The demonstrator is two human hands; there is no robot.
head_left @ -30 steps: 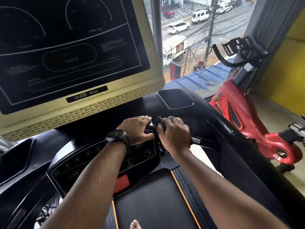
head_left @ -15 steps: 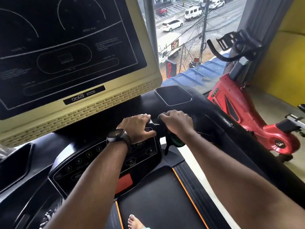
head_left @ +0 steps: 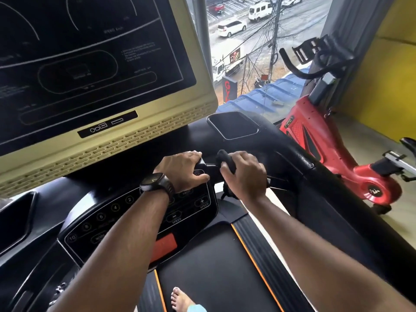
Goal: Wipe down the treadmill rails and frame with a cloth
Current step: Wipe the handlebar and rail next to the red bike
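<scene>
The dark cloth (head_left: 226,160) is bunched on the treadmill's black handlebar (head_left: 212,170), just right of the control panel (head_left: 139,212). The right hand (head_left: 244,174) has its grip curled round the cloth. The left hand (head_left: 182,167) clasps the control panel's top corner.

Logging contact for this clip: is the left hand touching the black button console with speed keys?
Touching. The head view shows the left hand gripping the top corner of the black button console, thumb on its face.

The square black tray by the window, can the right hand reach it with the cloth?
Probably yes. The right hand, gripping the dark cloth, sits just below the tray, with only bare black frame between them.
</scene>
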